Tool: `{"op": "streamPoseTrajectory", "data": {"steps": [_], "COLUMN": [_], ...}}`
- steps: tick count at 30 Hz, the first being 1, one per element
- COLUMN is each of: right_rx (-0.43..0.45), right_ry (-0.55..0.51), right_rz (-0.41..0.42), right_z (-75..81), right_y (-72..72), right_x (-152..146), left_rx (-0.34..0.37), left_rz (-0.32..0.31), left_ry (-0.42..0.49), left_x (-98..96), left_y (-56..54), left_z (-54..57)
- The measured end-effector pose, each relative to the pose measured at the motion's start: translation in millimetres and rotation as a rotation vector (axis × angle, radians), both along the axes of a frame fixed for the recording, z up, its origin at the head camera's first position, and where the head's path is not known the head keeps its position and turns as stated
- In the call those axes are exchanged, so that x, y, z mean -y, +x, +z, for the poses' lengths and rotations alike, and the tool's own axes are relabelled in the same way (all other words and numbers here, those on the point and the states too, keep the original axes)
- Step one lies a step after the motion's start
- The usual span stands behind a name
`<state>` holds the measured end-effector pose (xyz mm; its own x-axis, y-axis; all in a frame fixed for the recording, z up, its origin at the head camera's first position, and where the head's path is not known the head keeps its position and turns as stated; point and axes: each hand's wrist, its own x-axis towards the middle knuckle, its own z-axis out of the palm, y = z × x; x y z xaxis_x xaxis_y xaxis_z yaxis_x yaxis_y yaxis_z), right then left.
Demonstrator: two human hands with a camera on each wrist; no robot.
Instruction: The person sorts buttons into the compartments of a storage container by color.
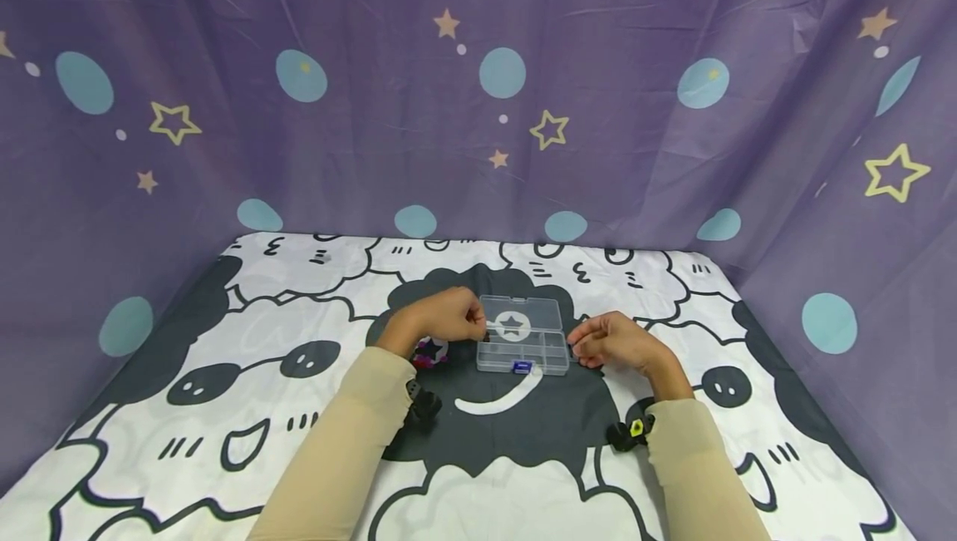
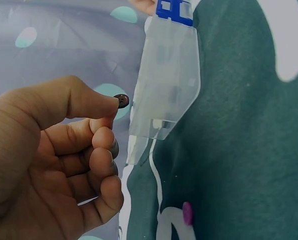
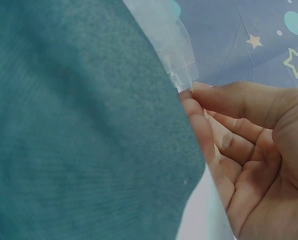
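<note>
A clear plastic compartment box [image 1: 554, 351] lies on the cloth with its lid [image 1: 542, 311] folded back. The box has dividers inside and a blue latch [image 1: 522, 367] at its front. My left hand [image 1: 452, 315] is over the box's left side. In the left wrist view it pinches a small dark button [image 2: 122, 101] between thumb and forefinger, with the other fingers curled. On the opposite side, my right hand [image 1: 616, 341] holds the box's right edge. The right wrist view shows its thumb and forefinger pinching there, at the box corner [image 3: 181, 76].
Pink and purple small pieces [image 1: 429, 353] lie beside the box, partly behind my left wrist. One purple piece [image 2: 188, 213] shows on the cloth in the left wrist view. A patterned cloth [image 1: 508, 433] covers the surface, and a purple curtain [image 1: 613, 159] hangs behind it.
</note>
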<state>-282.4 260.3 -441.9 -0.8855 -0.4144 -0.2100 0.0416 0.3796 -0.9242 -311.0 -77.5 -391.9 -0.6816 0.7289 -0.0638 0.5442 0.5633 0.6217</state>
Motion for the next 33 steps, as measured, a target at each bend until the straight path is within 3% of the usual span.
{"op": "streamPoseTrajectory", "data": {"steps": [11, 33], "right_rx": [-0.005, -0.016], "right_ry": [0.006, 0.005], "right_rz": [-0.001, -0.002], "right_z": [1.4, -0.4], "right_y": [0.8, 0.7], "right_x": [0.5, 0.5], "left_rx": [0.012, 0.012], "left_rz": [0.035, 0.09], "left_ry": [-0.005, -0.042], "left_x": [3.4, 38.1], "left_y": [-3.0, 1.2], "left_z": [-6.7, -1.4]}}
